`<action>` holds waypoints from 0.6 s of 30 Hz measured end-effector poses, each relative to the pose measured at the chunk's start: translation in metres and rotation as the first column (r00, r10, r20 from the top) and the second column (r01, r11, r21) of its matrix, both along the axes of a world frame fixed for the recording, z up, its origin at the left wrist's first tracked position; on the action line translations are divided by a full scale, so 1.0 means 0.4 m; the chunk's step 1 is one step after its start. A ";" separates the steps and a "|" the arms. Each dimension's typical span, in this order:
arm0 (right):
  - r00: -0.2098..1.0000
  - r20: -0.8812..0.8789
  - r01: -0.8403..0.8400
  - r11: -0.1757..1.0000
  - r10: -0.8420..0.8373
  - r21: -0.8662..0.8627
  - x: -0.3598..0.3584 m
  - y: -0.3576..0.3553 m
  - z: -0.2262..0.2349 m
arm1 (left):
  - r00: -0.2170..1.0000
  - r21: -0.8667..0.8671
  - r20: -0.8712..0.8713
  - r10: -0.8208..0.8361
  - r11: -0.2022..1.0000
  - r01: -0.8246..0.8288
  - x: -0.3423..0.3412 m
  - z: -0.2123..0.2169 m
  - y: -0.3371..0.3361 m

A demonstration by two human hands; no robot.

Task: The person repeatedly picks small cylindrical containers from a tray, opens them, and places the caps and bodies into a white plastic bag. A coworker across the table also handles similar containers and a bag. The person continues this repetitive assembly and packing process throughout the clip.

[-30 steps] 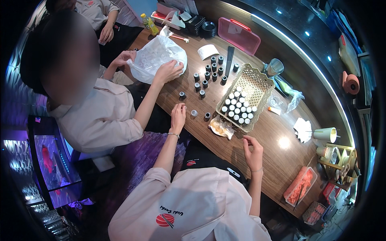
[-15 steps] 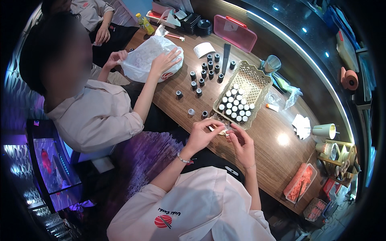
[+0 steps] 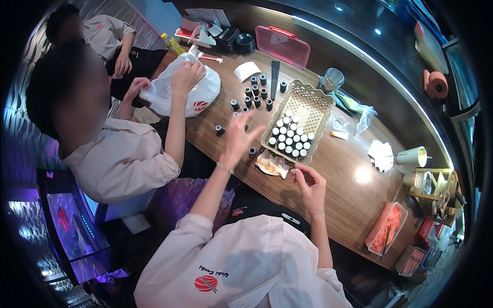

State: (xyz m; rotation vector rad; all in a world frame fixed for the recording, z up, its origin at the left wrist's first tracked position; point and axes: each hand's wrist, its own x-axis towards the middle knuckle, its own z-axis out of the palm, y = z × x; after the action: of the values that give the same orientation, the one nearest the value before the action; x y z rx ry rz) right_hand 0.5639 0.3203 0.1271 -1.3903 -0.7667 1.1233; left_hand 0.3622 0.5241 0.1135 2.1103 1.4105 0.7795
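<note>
My left hand [image 3: 239, 137] reaches over the table with its fingers spread, beside a loose group of small dark bottles [image 3: 256, 90]. Nothing shows in its grasp, though it covers part of the table beneath. My right hand [image 3: 311, 189] is near the table's front edge, thumb and fingers pinched around something too small to make out. Just left of those fingertips lies a crumpled clear packet [image 3: 272, 165] with yellowish contents. Behind the packet, a gold openwork basket [image 3: 324, 105] holds several white-capped dark bottles [image 3: 289, 141] packed in its near half.
At my left a co-worker handles a white plastic bag [image 3: 206, 92]; another person sits beyond. A pink lidded box [image 3: 282, 47], a metal cup [image 3: 333, 78] and stacked black dishes [image 3: 244, 43] line the back. To the right are a paper-cup stand [image 3: 412, 156] and an orange-filled tray [image 3: 386, 229].
My left hand has left the right hand and moved left and away toward the dark bottles, opening its fingers. The packet now shows between them. The co-worker's hand on the bag has lifted and closed.
</note>
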 end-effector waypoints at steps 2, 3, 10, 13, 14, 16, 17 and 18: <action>0.999 0.036 -0.004 1.000 0.004 -0.014 0.009 -0.005 -0.003 | 0.966 0.071 -0.230 0.114 0.992 -0.100 -0.050 -0.099 0.105; 0.998 0.056 0.004 1.000 -0.003 -0.020 0.018 -0.010 -0.004 | 0.953 0.066 -0.276 0.123 0.992 -0.109 -0.059 -0.137 0.140; 0.994 0.075 0.078 0.995 -0.074 -0.055 0.068 -0.058 -0.008 | 0.855 -0.077 -0.518 0.015 0.995 -0.065 -0.018 -0.176 0.225; 0.993 0.061 0.107 0.993 -0.104 -0.052 0.081 -0.067 -0.011 | 0.827 -0.044 -0.562 0.007 0.998 -0.038 -0.007 -0.187 0.232; 0.992 0.064 0.112 0.992 -0.108 -0.054 0.086 -0.069 -0.015 | 0.821 -0.040 -0.571 0.004 0.999 -0.032 -0.006 -0.194 0.239; 0.992 0.063 0.117 0.992 -0.113 -0.053 0.092 -0.071 -0.021 | 0.817 -0.016 -0.576 -0.001 1.000 -0.010 -0.014 -0.213 0.252; 0.992 0.060 0.117 0.992 -0.114 -0.049 0.094 -0.071 -0.024 | 0.820 0.002 -0.572 -0.004 1.000 0.007 -0.021 -0.222 0.256; 0.991 0.060 0.120 0.992 -0.117 -0.048 0.097 -0.072 -0.025 | 0.825 0.019 -0.565 -0.011 0.999 0.027 -0.019 -0.223 0.256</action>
State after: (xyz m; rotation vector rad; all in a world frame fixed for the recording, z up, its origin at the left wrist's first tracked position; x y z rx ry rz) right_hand 0.6026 0.2916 0.1170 -1.4968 -0.6904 1.0205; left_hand 0.3547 0.6263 0.0241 2.4947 1.6616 0.1457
